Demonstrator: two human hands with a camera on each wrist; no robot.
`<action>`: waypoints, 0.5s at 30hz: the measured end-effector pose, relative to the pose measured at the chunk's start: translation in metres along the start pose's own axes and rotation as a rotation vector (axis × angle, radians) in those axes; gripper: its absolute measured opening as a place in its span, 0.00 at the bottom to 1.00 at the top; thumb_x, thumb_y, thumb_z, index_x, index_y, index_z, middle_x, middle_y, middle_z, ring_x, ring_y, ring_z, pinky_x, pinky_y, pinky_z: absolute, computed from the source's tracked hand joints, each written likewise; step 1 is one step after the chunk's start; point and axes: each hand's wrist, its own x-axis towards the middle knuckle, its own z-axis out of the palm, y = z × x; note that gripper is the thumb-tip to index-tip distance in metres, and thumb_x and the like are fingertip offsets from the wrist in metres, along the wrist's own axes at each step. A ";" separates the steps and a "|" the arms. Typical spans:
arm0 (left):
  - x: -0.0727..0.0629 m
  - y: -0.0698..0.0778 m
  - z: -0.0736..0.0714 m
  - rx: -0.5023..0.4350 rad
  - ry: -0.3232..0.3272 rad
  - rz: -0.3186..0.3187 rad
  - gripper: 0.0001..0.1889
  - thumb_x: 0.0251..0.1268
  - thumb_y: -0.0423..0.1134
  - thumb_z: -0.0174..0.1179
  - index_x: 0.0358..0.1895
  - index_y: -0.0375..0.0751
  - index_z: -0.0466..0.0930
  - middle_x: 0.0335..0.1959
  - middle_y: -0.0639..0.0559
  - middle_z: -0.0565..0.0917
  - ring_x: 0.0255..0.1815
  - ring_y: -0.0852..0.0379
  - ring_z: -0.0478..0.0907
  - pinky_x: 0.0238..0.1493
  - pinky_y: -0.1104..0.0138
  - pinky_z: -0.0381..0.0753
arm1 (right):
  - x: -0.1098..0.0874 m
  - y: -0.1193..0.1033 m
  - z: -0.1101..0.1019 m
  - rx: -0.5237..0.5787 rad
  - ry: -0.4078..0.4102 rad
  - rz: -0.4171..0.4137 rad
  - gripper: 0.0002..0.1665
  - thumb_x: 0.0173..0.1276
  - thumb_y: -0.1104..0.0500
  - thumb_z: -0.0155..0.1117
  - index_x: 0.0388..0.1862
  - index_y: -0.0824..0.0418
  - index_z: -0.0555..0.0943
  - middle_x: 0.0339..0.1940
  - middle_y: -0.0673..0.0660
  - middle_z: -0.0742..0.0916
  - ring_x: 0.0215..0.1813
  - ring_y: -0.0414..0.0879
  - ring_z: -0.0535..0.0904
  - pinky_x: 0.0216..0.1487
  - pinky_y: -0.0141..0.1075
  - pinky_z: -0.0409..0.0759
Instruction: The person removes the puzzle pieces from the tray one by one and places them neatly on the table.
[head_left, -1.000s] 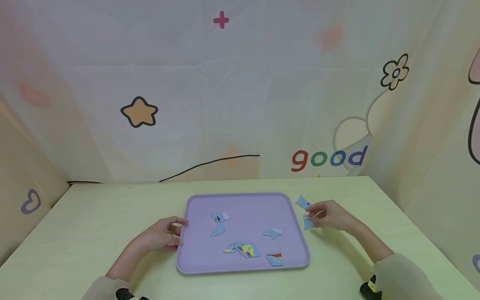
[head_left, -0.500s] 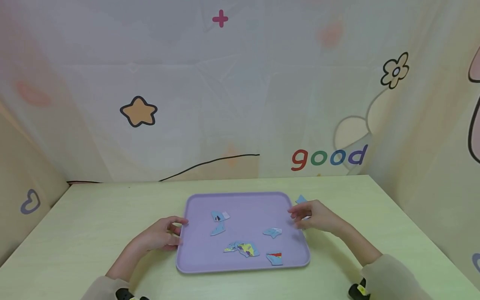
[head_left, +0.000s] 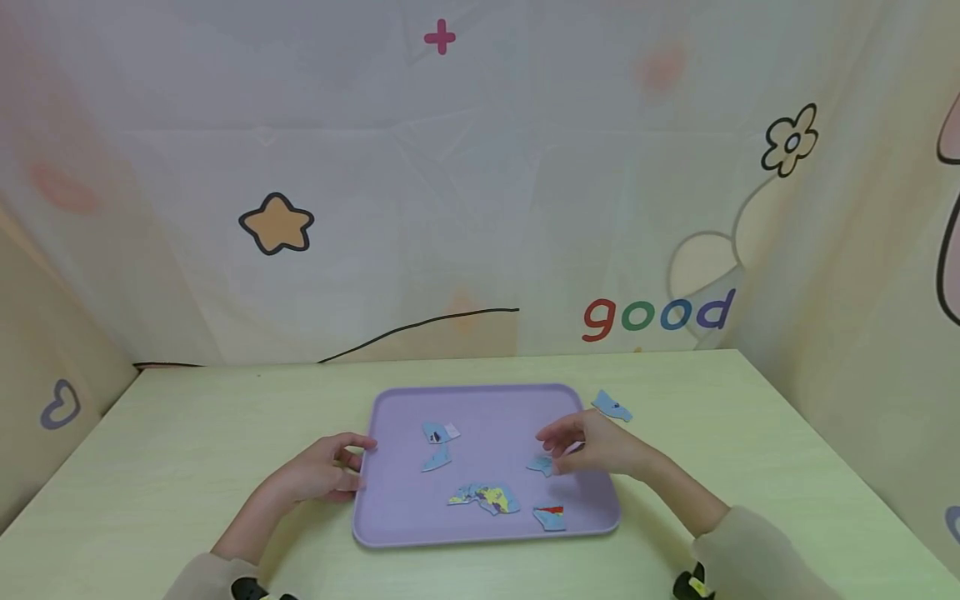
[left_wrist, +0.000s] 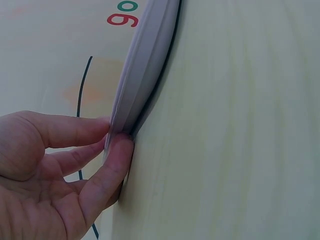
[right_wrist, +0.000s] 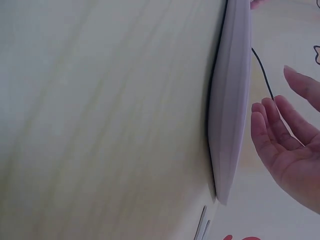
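Tray [head_left: 480,412], long axis sideways, left hand's grip [head_left: 322,471] at one end

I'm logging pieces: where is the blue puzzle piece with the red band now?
In the head view, the red-banded blue puzzle piece lies on the purple rectangular tray, near its lower right corner, right of the yellow-patterned puzzle section.

Prob. cloth bkdrop [head_left: 390,242] w/ star [head_left: 277,223]

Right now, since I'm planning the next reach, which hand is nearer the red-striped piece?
Right. The right hand is over the right side of the tray, beyond the red-striped piece; the left hand is farther off, gripping the tray's left edge.
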 end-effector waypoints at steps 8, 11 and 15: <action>-0.001 0.000 0.001 0.010 0.009 -0.009 0.26 0.52 0.22 0.58 0.58 0.29 0.65 0.35 0.43 0.69 0.33 0.53 0.71 0.35 0.62 0.79 | 0.010 -0.008 0.018 0.018 -0.058 0.009 0.23 0.49 0.68 0.69 0.46 0.74 0.77 0.38 0.64 0.82 0.40 0.53 0.78 0.41 0.30 0.77; -0.001 0.000 0.000 0.015 0.012 -0.008 0.26 0.52 0.23 0.58 0.57 0.29 0.66 0.35 0.43 0.69 0.33 0.53 0.71 0.34 0.62 0.79 | 0.013 -0.011 0.023 0.023 -0.075 -0.004 0.23 0.48 0.69 0.70 0.45 0.75 0.78 0.38 0.64 0.83 0.40 0.50 0.78 0.42 0.32 0.78; 0.000 0.000 0.001 0.016 0.015 -0.012 0.26 0.52 0.22 0.58 0.57 0.30 0.66 0.35 0.43 0.69 0.33 0.53 0.71 0.35 0.61 0.79 | 0.018 -0.014 0.029 0.010 -0.100 -0.009 0.23 0.47 0.69 0.71 0.44 0.74 0.78 0.38 0.63 0.84 0.39 0.48 0.78 0.43 0.35 0.78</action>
